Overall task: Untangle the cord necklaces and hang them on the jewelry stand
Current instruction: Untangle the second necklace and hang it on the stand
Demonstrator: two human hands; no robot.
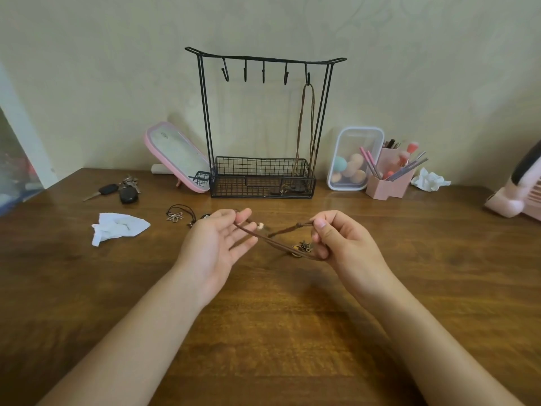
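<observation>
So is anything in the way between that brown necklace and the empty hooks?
Nothing visible. The brown necklace, held by the left hand and right hand, has only bare table before the jewelry stand; four hooks are empty.

Count: 1 jewelry stand [265,58] with 5 hooks [263,72]; 3 cord necklaces: hung necklace [307,118] on the stand's rightmost hook, brown necklace [263,237] in front of the stand, black necklace [180,210] front-left of it; 2 tissues: left tissue [117,228] and right tissue [429,180], either side of the stand
</observation>
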